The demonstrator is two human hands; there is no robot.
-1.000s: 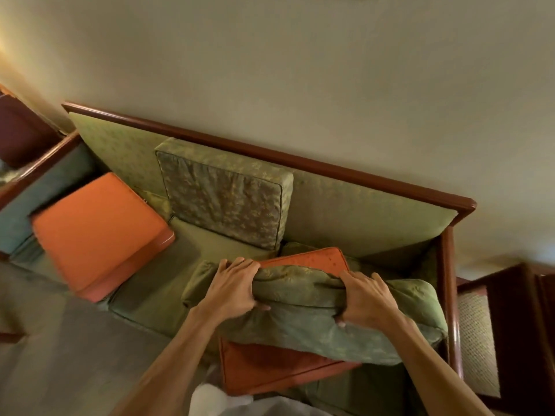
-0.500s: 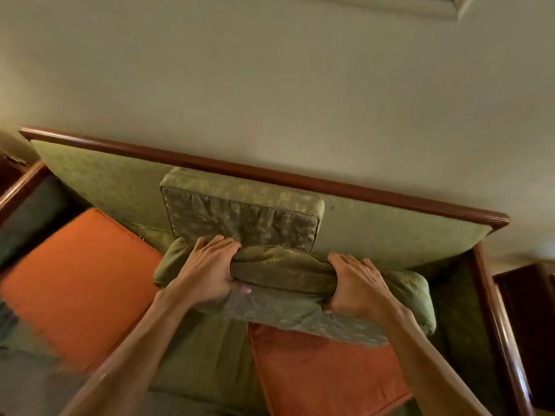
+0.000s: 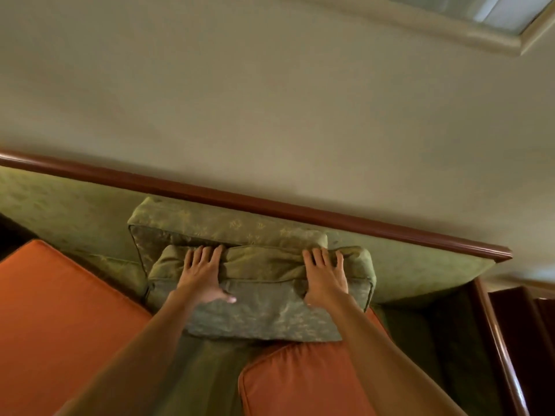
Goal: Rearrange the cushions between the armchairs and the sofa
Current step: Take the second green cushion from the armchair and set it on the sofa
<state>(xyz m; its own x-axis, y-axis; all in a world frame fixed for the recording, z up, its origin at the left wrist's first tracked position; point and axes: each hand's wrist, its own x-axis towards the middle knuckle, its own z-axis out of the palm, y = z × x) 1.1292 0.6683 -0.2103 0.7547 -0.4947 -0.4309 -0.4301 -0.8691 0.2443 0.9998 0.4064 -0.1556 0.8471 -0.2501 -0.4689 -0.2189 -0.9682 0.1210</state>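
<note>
Sofa point(image 3: 420, 265), green with a dark wood rail, stands against the wall. Two orange cushions lie on its seat: left one point(image 3: 60, 325), right one point(image 3: 300, 382). Back cushion point(image 3: 210, 226) leans upright on the backrest. Front cushion point(image 3: 270, 310), green, rests against it. Left hand point(image 3: 201, 277) and right hand point(image 3: 326, 277) grip its top edge, fingers point(image 3: 207, 255) curled over, thumbs on its face.

Both hands point(image 3: 264, 277) raised the green cushion point(image 3: 264, 298) against the sofa back point(image 3: 414, 265).
</note>
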